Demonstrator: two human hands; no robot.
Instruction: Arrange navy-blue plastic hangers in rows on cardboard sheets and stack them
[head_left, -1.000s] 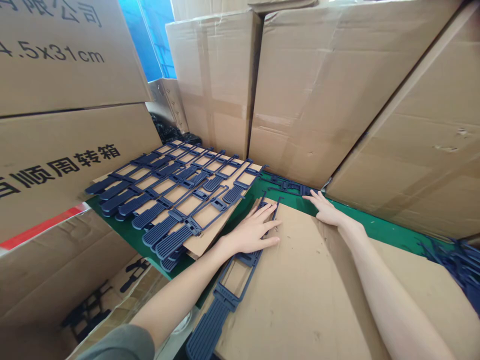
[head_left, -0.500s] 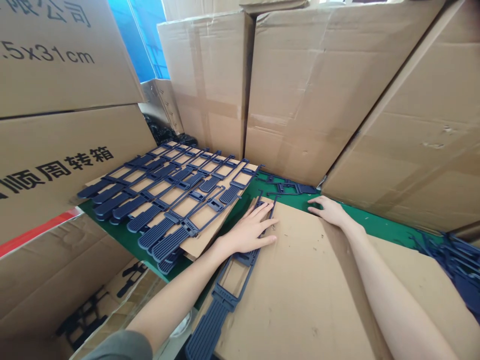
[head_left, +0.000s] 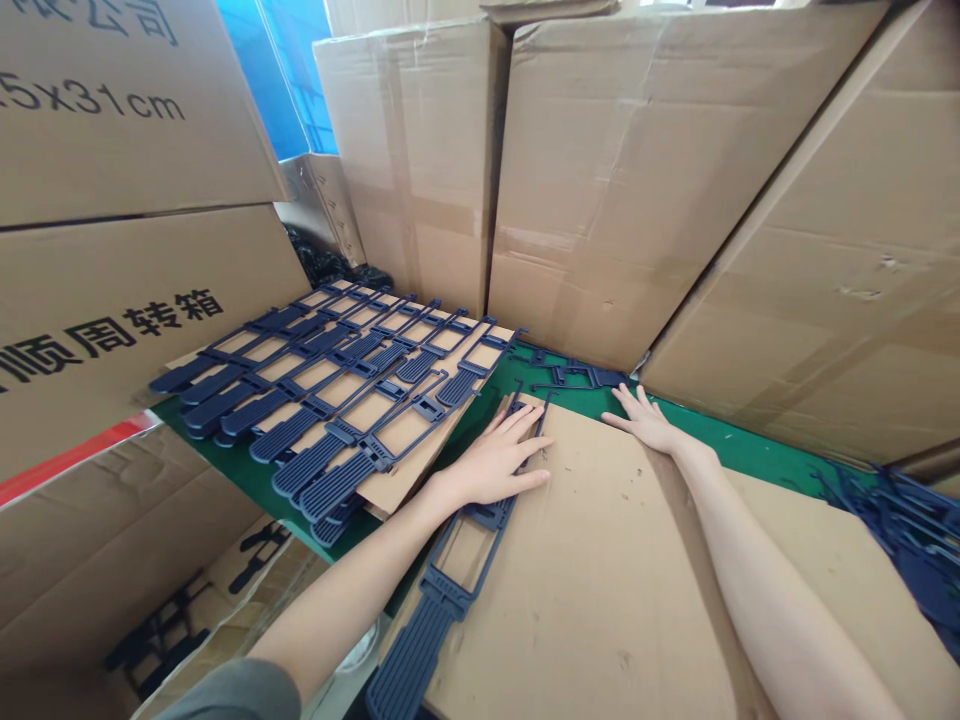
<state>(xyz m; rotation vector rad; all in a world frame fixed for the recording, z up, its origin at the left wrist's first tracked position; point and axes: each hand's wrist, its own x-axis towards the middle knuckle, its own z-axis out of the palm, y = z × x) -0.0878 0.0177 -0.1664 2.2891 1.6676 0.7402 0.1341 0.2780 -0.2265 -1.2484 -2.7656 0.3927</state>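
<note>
- Navy plastic frame (head_left: 446, 590), with a ribbed end towards me, lies along the left edge of a cardboard sheet (head_left: 600, 570).
- My left hand (head_left: 499, 460) rests over its far part, palm down, fingers spread and not gripping.
- My right hand (head_left: 649, 422) hovers or rests at the sheet's far edge, I cannot tell which, fingers wide and empty, near dark parts (head_left: 574, 376) on the green table (head_left: 765, 452).
- Rows of similar frames (head_left: 300, 415) cover a board (head_left: 411, 482) on the left; tall cartons (head_left: 592, 190) stand behind.
</note>
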